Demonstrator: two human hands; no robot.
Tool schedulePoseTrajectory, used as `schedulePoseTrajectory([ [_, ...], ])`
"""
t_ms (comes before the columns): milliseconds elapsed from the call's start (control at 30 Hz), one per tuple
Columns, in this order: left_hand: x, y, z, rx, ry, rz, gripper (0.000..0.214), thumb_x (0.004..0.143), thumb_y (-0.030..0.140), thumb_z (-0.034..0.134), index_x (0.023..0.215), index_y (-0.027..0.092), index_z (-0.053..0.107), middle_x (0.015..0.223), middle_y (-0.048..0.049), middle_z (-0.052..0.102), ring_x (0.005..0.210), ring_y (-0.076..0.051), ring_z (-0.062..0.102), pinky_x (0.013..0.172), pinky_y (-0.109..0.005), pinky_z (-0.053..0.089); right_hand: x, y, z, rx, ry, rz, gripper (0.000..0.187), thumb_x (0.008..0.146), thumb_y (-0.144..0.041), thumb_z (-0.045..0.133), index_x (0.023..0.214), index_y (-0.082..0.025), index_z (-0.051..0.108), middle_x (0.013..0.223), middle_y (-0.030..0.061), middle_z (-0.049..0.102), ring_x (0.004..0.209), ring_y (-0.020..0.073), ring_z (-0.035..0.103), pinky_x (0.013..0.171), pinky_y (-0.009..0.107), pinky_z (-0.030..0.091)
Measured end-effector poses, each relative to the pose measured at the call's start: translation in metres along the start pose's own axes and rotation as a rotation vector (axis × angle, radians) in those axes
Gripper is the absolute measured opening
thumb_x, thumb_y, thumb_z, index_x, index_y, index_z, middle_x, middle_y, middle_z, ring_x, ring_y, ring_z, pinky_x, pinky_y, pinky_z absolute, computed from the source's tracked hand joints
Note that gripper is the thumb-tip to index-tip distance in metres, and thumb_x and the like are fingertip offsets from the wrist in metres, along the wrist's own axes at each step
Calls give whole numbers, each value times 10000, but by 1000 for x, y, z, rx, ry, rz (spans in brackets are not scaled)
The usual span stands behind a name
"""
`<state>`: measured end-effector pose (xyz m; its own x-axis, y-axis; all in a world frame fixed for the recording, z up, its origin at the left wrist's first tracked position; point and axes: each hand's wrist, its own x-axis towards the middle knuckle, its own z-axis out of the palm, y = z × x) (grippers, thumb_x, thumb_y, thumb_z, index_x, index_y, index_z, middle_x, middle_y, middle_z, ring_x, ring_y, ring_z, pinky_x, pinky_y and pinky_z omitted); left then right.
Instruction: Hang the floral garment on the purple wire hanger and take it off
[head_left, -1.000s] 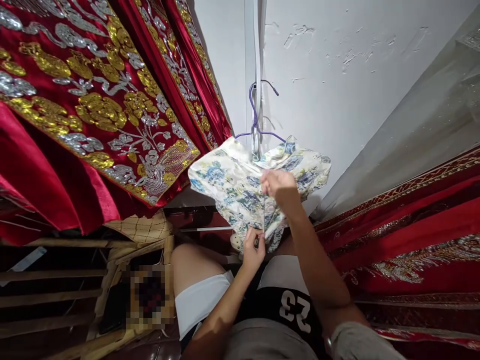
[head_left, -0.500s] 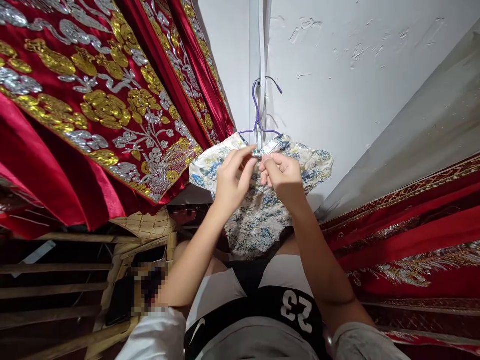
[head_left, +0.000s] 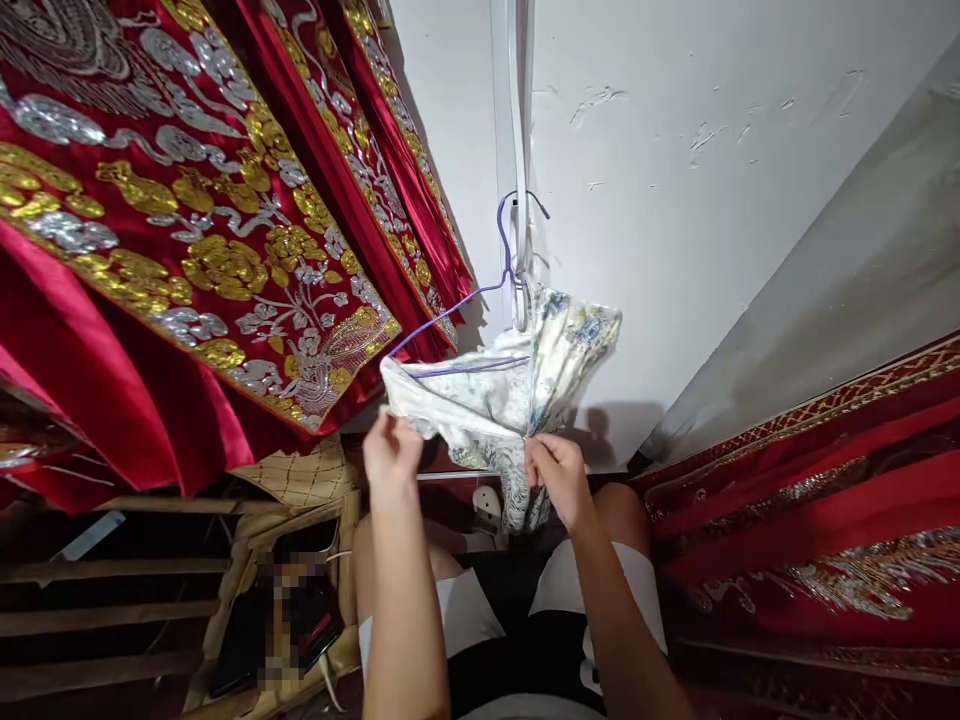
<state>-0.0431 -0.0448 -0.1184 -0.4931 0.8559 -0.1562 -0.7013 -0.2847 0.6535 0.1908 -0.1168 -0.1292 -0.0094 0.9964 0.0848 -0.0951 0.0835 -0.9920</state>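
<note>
A white floral shirt (head_left: 480, 440) with blue and yellowish markings hangs on a purple wire hanger (head_left: 450, 315). Its left side is pulled down off the hanger's arm, while the right shoulder still covers the other arm. My left hand (head_left: 394, 450) is closed on cloth at the shirt's lower left edge, just below the hanger's bare left end. With thumb and fingers pinched together, my right hand (head_left: 556, 478) grips the front opening near the middle. The rest of the shirt hangs in folds beneath the hands.
The hanger hooks on a white vertical strip (head_left: 521, 120) against the white wall (head_left: 675, 250). Red, sequin-embroidered garments (head_left: 225, 260) hang at left, and red cloth (head_left: 810, 510) lies along the right. A bamboo rack (head_left: 217, 600) stands at lower left.
Both hands have dropped from the collar and moved apart. The shirt's front has opened, its left side slipping off the hanger's arm and baring the purple wire.
</note>
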Motion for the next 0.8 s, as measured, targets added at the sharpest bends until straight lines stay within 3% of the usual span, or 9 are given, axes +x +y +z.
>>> schedulePoseTrajectory([
  [100, -28, -45, -28, -76, 162, -218, 228, 965, 121, 451, 1040, 122, 666, 833, -78, 727, 779, -140, 699, 792, -247, 558, -15, 16, -6, 54, 26, 108, 349, 835, -416, 565, 558, -208, 520, 428, -22, 486, 413, 100, 401, 453, 248, 297],
  [200, -52, -63, -29, -48, 113, -236, 92, 899, 130, 565, 907, 138, 656, 788, -35, 688, 736, -109, 669, 787, -203, 537, -21, 31, -23, -32, -97, 192, 360, 833, -414, 600, 551, -198, 543, 421, -21, 477, 418, 109, 414, 467, 258, 316],
  [267, -67, -59, -19, -27, -66, -188, 82, 849, 199, 673, 804, 161, 617, 753, 1, 634, 696, -96, 627, 745, -189, 525, -21, 37, -34, -122, -162, 198, 396, 854, -444, 632, 558, -190, 565, 452, -13, 499, 456, 120, 445, 495, 266, 344],
  [400, -112, -46, 12, 198, -571, -40, 320, 846, 456, 735, 760, 187, 583, 820, -22, 599, 747, -151, 602, 698, -255, 521, -14, 28, -36, -36, -79, 67, 477, 849, -667, 641, 746, -202, 668, 727, 46, 665, 745, 197, 619, 673, 299, 480],
  [500, -148, -40, 29, 579, -950, 128, 270, 969, 428, 606, 835, 200, 664, 957, -71, 656, 936, -221, 642, 900, -362, 521, -6, 6, -24, 235, -141, 130, 691, 819, -872, 447, 855, -230, 698, 784, 73, 687, 868, 247, 658, 735, 346, 536],
  [567, -160, -33, 37, 814, -1118, 287, 175, 1004, 316, 568, 964, 221, 709, 1064, -85, 684, 1120, -249, 624, 1065, -411, 449, -1, -12, -18, 343, -218, 201, 751, 789, -915, 390, 842, -231, 696, 739, 76, 668, 844, 258, 660, 709, 356, 546],
  [633, -159, -22, 41, 945, -1116, 444, 188, 1003, 265, 569, 1152, 244, 682, 1191, -93, 667, 1230, -249, 580, 1115, -411, 412, 5, -31, -20, 341, -309, 265, 672, 769, -855, 517, 850, -213, 696, 734, 66, 666, 819, 250, 658, 713, 347, 541],
  [700, -147, -12, 43, 1010, -1015, 536, 323, 1009, 295, 559, 1328, 251, 584, 1327, -111, 608, 1289, -248, 543, 1116, -397, 408, 10, -51, -27, 232, -445, 323, 509, 730, -677, 720, 868, -188, 696, 752, 38, 675, 775, 216, 647, 716, 316, 521],
  [800, -120, -5, 40, 1073, -1073, 418, 370, 1049, 410, 439, 1346, 215, 541, 1287, -109, 628, 1192, -244, 592, 1051, -369, 445, 22, -83, -41, -84, -689, 282, 312, 664, -386, 845, 810, -162, 683, 735, -1, 667, 695, 159, 606, 663, 264, 465],
])
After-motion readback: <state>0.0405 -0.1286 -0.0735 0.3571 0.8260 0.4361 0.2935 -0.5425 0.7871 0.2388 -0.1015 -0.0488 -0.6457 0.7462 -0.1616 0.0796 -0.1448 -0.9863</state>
